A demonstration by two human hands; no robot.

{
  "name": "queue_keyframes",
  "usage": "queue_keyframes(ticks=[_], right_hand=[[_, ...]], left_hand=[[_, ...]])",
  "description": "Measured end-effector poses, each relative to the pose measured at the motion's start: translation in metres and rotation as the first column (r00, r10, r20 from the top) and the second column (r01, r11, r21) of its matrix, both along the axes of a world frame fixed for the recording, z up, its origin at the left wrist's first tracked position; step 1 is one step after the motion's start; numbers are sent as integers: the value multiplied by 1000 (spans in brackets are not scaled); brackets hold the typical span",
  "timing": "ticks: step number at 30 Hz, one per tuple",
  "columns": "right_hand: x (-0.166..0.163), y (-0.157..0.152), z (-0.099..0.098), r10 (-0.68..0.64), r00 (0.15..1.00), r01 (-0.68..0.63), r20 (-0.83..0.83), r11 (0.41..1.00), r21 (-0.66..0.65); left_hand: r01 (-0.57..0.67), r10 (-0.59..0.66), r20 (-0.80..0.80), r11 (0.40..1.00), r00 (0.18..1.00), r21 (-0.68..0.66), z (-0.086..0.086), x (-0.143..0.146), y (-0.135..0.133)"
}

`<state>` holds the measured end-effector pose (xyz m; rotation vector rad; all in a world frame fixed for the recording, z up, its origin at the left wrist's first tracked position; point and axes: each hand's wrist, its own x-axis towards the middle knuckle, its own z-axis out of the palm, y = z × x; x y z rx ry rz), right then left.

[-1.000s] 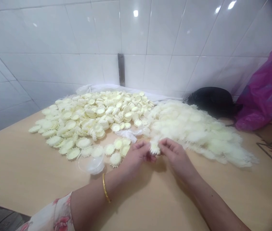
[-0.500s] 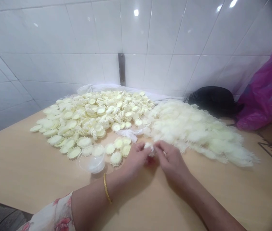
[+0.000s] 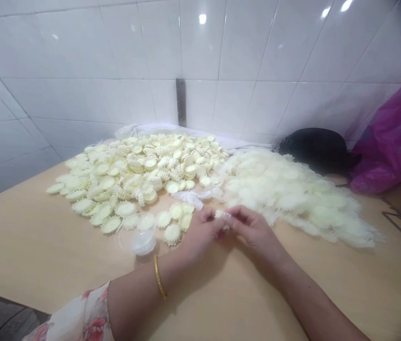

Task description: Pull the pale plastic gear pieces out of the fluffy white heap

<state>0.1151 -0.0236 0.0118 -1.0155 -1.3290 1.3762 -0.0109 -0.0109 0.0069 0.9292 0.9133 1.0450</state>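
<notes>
Over the table (image 3: pixel 44 246) — hands (image 3: pixel 253 229) pinch a frilly piece (image 3: pixel 219 215).

Matt cream plastic toothed discs (image 3: pixel 172 234); glossy ceramic wall tiles (image 3: pixel 200 42); smooth tabletop (image 3: pixel 44 251).

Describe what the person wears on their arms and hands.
Both the left hand and right hand are bare, without gloves. A thin gold bangle sits on the left forearm, which emerges from a white sleeve with a pink floral print. The right forearm shows no sleeve or jewellery.
</notes>
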Motion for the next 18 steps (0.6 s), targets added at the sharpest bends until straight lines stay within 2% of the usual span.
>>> queue_keyframes(ticks=[3, 6, 9, 11, 14, 18], right_hand=[[1, 1, -2, -87, 983, 76, 160, 994, 75], [1, -1, -4, -285, 875, 198, 391, 948, 248], [1, -1, -4, -410, 790, 252, 457, 895, 367], [3, 0, -4, -415, 801, 275, 431, 895, 351], [7, 3, -4, -361, 868, 285, 342, 924, 254], [11, 7, -5, -225, 970, 219, 95, 973, 66]], left_hand=[[7, 5, 90, 990, 996, -141, 7, 5, -3], [-4, 46, 158, 966, 986, -259, 16, 11, -7], [-37, 88, 176, 961, 981, -273, 18, 12, -8], [-33, 74, 159, 969, 984, -245, 13, 9, -6], [43, -27, 107, 988, 994, -151, 2, 2, 0], [93, -88, 81, 994, 993, -57, -6, -3, 5]])
